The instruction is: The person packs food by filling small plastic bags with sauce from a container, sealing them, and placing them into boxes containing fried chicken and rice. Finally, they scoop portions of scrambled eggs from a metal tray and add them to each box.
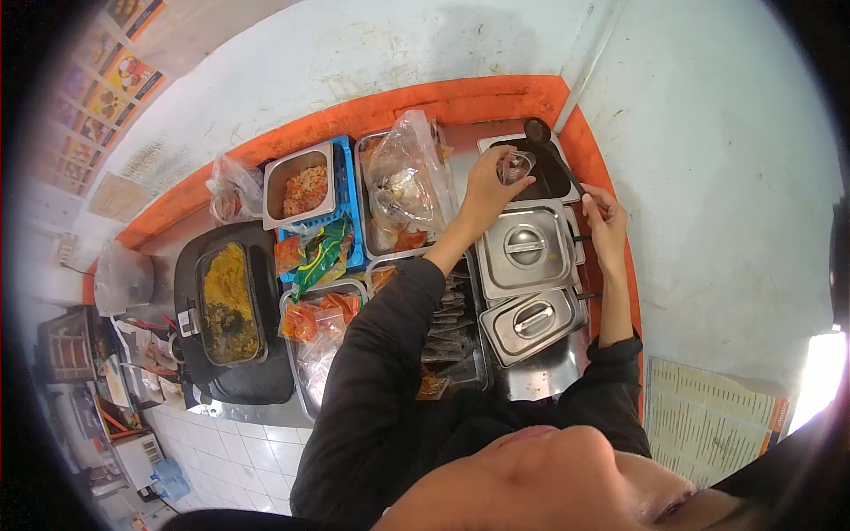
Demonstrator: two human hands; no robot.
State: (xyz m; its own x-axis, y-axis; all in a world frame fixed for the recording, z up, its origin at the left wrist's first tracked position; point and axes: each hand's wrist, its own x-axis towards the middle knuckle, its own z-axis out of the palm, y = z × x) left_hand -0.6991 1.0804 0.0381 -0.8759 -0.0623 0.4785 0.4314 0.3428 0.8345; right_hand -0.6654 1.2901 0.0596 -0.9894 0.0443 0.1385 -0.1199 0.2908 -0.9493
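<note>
My left hand [490,188] is closed around a small clear plastic cup [519,167], tilted above an uncovered steel container [547,183] with dark contents. My right hand [604,219] grips the handle of a dark ladle [537,132]. The bowl of the ladle is raised over the far side of that container, beyond the cup and apart from it. Whether the ladle or the cup holds anything is too small to make out. Just below my hands are a large lidded steel container [526,250] and a smaller lidded one [534,325].
Left of my arm stand a clear plastic bag [407,177] on a tray, a steel pan of shredded orange food [305,190] in a blue basket [352,199], a green packet [324,254], and a black pan of yellow food [232,292]. An orange-edged wall [611,181] borders the counter.
</note>
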